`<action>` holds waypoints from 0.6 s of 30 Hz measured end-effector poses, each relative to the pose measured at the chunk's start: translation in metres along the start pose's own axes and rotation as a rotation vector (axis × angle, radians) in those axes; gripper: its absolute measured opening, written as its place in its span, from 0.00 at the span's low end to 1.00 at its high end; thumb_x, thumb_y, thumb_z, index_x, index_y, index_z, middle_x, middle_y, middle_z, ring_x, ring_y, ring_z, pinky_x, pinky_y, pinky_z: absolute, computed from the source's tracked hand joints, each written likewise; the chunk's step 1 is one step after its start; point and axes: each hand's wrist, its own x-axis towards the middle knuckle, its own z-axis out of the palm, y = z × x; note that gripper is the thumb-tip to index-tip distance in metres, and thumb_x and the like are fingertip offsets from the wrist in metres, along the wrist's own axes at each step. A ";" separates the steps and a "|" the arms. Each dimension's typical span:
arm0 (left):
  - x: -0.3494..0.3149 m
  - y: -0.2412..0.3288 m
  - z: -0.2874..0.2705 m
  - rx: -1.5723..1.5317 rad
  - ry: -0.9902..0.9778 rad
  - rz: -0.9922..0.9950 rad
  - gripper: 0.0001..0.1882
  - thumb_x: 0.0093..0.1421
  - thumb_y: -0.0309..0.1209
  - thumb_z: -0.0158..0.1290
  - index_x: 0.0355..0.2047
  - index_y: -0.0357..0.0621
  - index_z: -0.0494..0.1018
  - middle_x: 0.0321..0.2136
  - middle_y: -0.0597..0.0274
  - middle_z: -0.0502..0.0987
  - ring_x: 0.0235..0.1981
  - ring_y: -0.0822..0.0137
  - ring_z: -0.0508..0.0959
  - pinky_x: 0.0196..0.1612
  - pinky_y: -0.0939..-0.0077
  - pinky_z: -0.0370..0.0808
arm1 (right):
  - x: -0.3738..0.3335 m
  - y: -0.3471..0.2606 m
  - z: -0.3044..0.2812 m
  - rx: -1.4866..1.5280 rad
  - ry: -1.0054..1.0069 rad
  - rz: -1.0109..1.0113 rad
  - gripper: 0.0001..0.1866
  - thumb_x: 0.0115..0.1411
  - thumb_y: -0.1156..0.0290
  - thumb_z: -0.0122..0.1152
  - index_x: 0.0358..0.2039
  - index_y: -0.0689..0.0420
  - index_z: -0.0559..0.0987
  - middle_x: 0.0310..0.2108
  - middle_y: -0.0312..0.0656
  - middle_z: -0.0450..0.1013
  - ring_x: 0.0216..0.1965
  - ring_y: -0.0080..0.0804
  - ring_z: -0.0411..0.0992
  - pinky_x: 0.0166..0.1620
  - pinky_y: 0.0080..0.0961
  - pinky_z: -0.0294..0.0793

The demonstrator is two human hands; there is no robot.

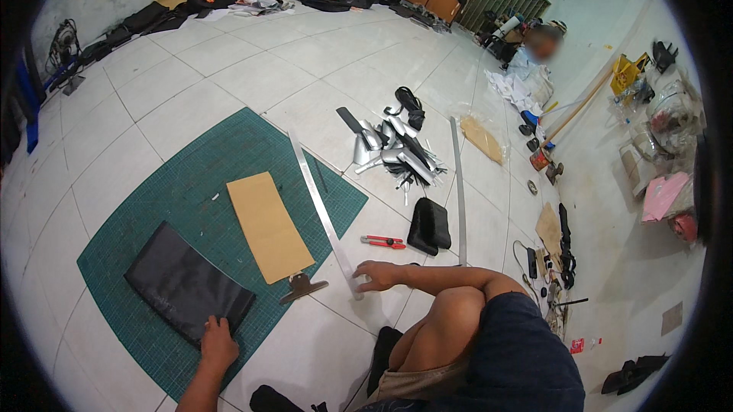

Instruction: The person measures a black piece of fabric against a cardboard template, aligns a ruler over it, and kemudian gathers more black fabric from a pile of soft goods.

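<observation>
A dark, smooth black sheet (183,278) lies at an angle on the green cutting mat (191,160). My left hand (219,343) is closed at its near edge, fingertips on top; the thumb is hard to make out. To the right, a tan cardboard template (269,225) rests on the mat, with a metal bulldog clip (303,287) at its near end. A long steel ruler (317,202) runs from the mat onto the tiles. My right hand (376,276) has its fingers closed around the ruler's near end.
A red utility knife (383,242) and a folded black piece (429,226) lie on the tiles. Beyond is a pile of silver and black scraps (397,148). Another metal ruler (458,190) lies to the right. A person (538,53) sits by the far right wall.
</observation>
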 end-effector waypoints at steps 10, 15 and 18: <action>0.004 0.002 -0.009 -0.011 -0.146 -0.062 0.32 0.49 0.33 0.64 0.51 0.31 0.65 0.58 0.31 0.60 0.55 0.36 0.71 0.55 0.53 0.73 | -0.001 -0.004 -0.008 -0.012 -0.014 0.064 0.34 0.58 0.46 0.60 0.54 0.62 0.75 0.55 0.57 0.70 0.59 0.51 0.66 0.63 0.39 0.63; 0.001 0.004 -0.014 -0.042 -0.162 -0.062 0.32 0.50 0.34 0.64 0.51 0.32 0.65 0.57 0.34 0.61 0.54 0.37 0.71 0.56 0.53 0.72 | -0.002 -0.010 -0.008 0.004 -0.061 0.095 0.33 0.59 0.46 0.60 0.54 0.61 0.76 0.54 0.56 0.71 0.57 0.51 0.68 0.62 0.39 0.65; 0.001 0.003 -0.013 -0.033 -0.113 -0.054 0.32 0.50 0.34 0.64 0.51 0.32 0.65 0.55 0.34 0.62 0.53 0.37 0.71 0.55 0.52 0.72 | -0.001 -0.012 -0.010 0.005 -0.074 0.116 0.32 0.59 0.47 0.59 0.53 0.61 0.76 0.53 0.56 0.72 0.56 0.51 0.69 0.61 0.39 0.66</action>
